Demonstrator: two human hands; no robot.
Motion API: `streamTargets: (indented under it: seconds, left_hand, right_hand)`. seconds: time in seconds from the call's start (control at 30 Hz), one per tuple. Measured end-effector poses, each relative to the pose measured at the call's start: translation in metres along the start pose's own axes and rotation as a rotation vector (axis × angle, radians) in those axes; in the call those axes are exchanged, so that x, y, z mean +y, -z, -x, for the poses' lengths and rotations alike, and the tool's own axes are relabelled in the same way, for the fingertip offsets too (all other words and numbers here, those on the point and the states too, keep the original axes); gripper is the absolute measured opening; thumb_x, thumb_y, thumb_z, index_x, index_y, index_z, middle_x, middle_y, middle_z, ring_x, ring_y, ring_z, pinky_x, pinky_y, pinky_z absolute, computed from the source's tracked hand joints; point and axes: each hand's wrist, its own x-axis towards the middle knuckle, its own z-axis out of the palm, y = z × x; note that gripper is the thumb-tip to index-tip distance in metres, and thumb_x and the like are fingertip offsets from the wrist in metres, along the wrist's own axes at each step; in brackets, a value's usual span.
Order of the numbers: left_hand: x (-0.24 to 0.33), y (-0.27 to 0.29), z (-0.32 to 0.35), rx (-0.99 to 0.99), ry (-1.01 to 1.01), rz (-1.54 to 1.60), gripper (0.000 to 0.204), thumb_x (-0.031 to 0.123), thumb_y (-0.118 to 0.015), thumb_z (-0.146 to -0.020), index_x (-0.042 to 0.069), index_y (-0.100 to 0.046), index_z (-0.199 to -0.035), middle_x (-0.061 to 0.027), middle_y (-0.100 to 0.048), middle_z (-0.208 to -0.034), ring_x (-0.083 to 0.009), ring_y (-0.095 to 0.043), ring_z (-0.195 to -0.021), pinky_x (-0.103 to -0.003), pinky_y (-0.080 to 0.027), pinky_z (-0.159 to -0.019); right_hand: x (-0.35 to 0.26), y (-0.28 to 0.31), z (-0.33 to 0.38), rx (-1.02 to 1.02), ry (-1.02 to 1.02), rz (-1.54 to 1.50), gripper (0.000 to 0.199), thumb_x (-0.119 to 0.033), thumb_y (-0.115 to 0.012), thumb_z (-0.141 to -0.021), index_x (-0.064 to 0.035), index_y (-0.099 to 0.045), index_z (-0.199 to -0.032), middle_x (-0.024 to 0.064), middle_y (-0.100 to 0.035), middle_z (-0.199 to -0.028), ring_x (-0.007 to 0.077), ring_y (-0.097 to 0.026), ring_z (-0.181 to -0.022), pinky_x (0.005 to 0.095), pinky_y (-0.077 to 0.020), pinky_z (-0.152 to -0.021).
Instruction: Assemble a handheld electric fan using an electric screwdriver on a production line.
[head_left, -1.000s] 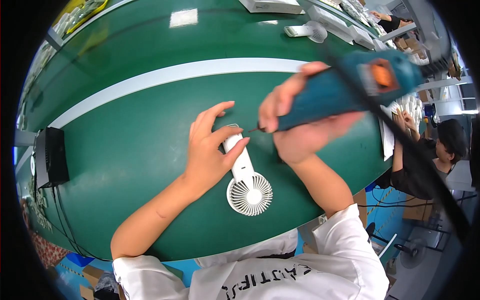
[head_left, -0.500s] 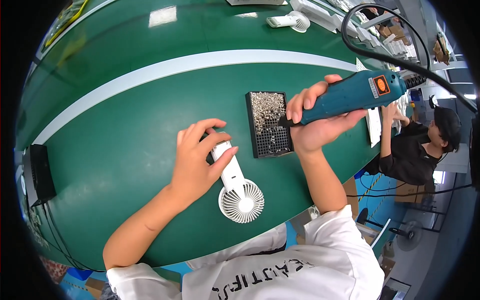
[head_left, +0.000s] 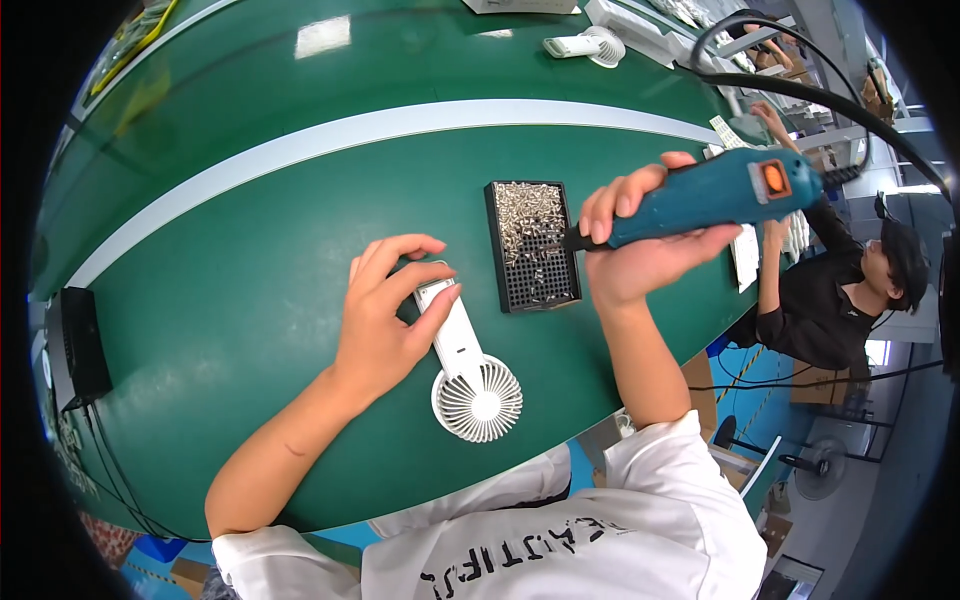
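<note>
A white handheld fan lies flat near a black tray of silvery screws, a teal electric screwdriver angled toward the tray's edge.

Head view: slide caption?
Left hand holding a white handheld fan; right hand holding a teal power screwdriver at a screw tray.

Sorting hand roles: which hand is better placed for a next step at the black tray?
Right, I'd judge: the right hand grips the teal power tool, its black nose at the black tray's right edge in view. The left hand is on the white handheld fan, farther from the tray.
</note>
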Motion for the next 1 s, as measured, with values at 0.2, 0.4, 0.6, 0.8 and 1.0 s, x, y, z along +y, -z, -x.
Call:
streamTargets:
  seconds: [0.2,0.4,0.6,0.8,1.0]
  left_hand:
    - [-0.001,0.0,0.0,-0.057,0.046,-0.004,0.014,0.007,-0.073,-0.072,0.006,-0.067,-0.085,-0.0047,-0.06,-0.105,-0.0228,-0.056,-0.092,-0.035,-0.039,-0.084]
    - [-0.001,0.007,0.003,0.041,0.008,0.08,0.019,0.008,-0.075,-0.07,0.006,-0.068,-0.088,-0.007,-0.06,-0.106,-0.0243,-0.056,-0.095,-0.036,-0.04,-0.086]
    - [0.014,0.008,0.003,-0.012,-0.179,0.028,0.03,0.015,-0.083,-0.06,0.008,-0.069,-0.086,-0.0066,-0.058,-0.115,-0.0272,-0.05,-0.106,-0.04,-0.035,-0.089]
    - [0.009,0.006,0.005,-0.118,-0.181,0.114,0.018,0.006,-0.081,-0.061,0.008,-0.07,-0.075,-0.0092,-0.059,-0.112,-0.0271,-0.053,-0.104,-0.038,-0.039,-0.087]
    - [0.024,-0.008,-0.002,-0.1,-0.168,0.123,0.016,0.005,-0.079,-0.063,0.006,-0.067,-0.074,-0.0074,-0.059,-0.11,-0.0257,-0.053,-0.103,-0.037,-0.038,-0.085]
  right_hand:
    - [0.007,0.004,0.003,0.055,-0.022,0.054,0.08,-0.08,-0.018,-0.083,-0.0091,-0.045,-0.11,0.0033,-0.043,-0.06,0.016,-0.039,-0.037,0.0307,-0.0351,-0.036]
    - [-0.006,-0.008,0.007,0.007,-0.002,-0.023,0.08,-0.079,-0.018,-0.084,-0.0088,-0.047,-0.11,0.0029,-0.043,-0.06,0.0154,-0.038,-0.036,0.0304,-0.0341,-0.035]
    - [-0.025,-0.034,0.025,-0.083,-0.104,-0.217,0.081,-0.079,-0.018,-0.084,-0.0091,-0.047,-0.113,0.0029,-0.044,-0.061,0.0153,-0.038,-0.036,0.0303,-0.0355,-0.034]
    - [-0.018,-0.043,0.036,-0.148,-0.26,-0.304,0.09,-0.085,-0.014,-0.077,-0.0077,-0.043,-0.113,0.0052,-0.046,-0.06,0.017,-0.043,-0.037,0.0318,-0.0399,-0.037]
    - [-0.015,-0.031,0.018,-0.506,-0.292,-0.364,0.084,-0.081,-0.024,-0.081,-0.0081,-0.042,-0.119,0.0049,-0.049,-0.065,0.017,-0.048,-0.039,0.0312,-0.0403,-0.036]
